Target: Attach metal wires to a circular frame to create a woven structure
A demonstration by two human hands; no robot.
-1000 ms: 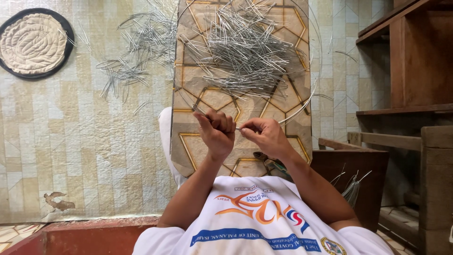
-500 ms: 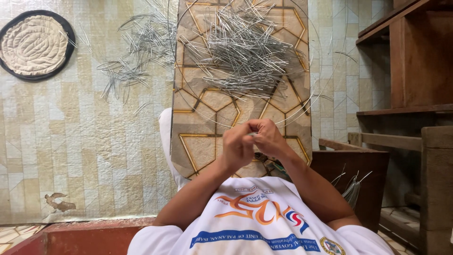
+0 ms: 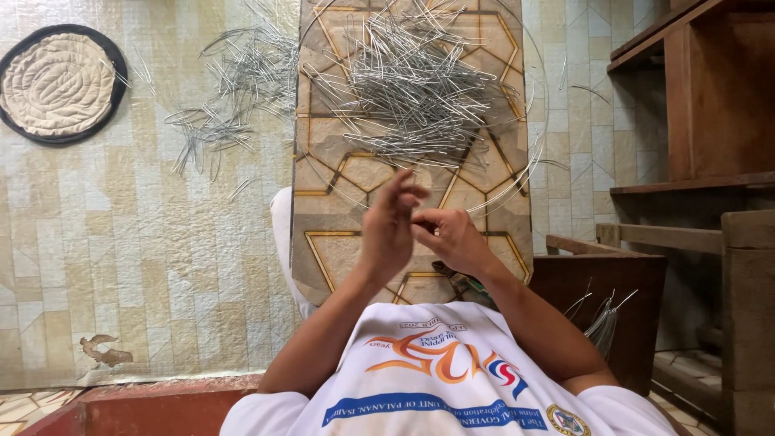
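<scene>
Pinching a thin silver wire between them, left hand [image 3: 390, 228] and right hand [image 3: 454, 240] met in a narrow grip; heaped bent silver wires [image 3: 412, 81] lay beyond on the patterned brown board [image 3: 339, 250].

A white short-sleeved shirt [image 3: 452, 379] is worn, seen from above at the bottom of the view. An orange swirling emblem is printed across its chest, with a small red and blue mark beside it. A blue band carrying white lettering is set lower on the front, and a round yellow-rimmed badge is placed near the hem. Both forearms are left bare from the sleeves down. A thin ring is worn on the right hand [image 3: 454, 240].
</scene>
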